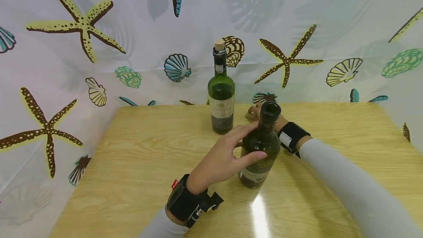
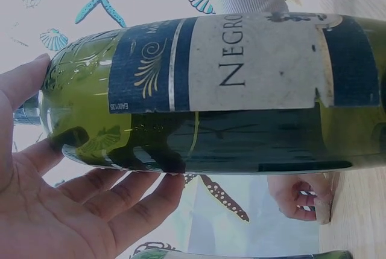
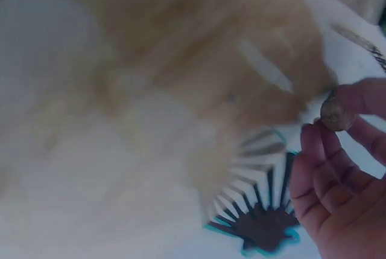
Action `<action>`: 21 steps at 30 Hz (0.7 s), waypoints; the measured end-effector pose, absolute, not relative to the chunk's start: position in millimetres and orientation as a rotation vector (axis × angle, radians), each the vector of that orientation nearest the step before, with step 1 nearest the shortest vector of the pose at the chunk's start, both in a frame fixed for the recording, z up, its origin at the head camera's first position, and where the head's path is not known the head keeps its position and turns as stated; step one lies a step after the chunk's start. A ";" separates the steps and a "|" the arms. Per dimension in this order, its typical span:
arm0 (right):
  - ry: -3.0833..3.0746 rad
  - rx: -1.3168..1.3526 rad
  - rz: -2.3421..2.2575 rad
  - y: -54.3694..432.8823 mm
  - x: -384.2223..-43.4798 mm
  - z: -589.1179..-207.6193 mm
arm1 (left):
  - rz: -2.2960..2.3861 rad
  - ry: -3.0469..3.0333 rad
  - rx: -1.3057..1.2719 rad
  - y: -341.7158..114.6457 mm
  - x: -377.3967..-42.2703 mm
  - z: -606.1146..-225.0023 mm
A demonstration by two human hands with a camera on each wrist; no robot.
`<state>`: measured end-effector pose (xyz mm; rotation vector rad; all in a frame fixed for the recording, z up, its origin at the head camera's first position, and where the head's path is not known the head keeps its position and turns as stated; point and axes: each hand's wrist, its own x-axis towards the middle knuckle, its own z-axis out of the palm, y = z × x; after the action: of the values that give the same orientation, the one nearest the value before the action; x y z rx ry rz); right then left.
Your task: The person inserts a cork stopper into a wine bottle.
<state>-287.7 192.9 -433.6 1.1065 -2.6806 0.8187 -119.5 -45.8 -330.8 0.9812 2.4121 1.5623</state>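
My left hand (image 1: pixel 228 157) holds an uncorked dark green wine bottle (image 1: pixel 268 145) at its shoulder, thumb on the near side and fingers round the far side. The bottle stands upright, its open mouth facing up. In the left wrist view its blue and cream label (image 2: pixel 259 66) reads "NEGRO". Beyond the bottle, low over the table, is my right hand (image 1: pixel 253 111), partly hidden by the bottle's neck. Between its thumb and fingers it pinches a cork (image 3: pixel 338 115), seen end-on in the right wrist view.
A second green wine bottle (image 1: pixel 222 89) stands upright farther back, a cork (image 1: pixel 219 44) in its mouth. The wooden table (image 1: pixel 148 146) ends at a white curtain (image 1: pixel 142 47) printed with starfish and shells.
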 end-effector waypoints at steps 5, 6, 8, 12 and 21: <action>-2.680 1.063 0.755 189.1 -269.5 -372.4 | 1.589 2.396 1.013 -43.5 -120.4 -334.9; -2.668 1.051 0.765 189.6 -262.8 -354.0 | 1.594 2.397 1.025 -42.7 -120.8 -335.3; -2.612 1.035 0.750 190.1 -247.3 -318.6 | 1.595 2.397 1.041 -41.5 -121.1 -336.8; -2.439 1.058 0.795 192.7 -206.4 -250.9 | 1.601 2.390 1.075 -39.0 -121.3 -337.9; -2.213 1.342 0.732 197.2 -146.1 -185.4 | 1.610 2.391 1.051 -37.6 -121.0 -336.2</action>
<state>-146.1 197.2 -185.4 1.3424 -2.2134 0.7325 -121.0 -37.6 -336.2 1.0512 2.3907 1.6101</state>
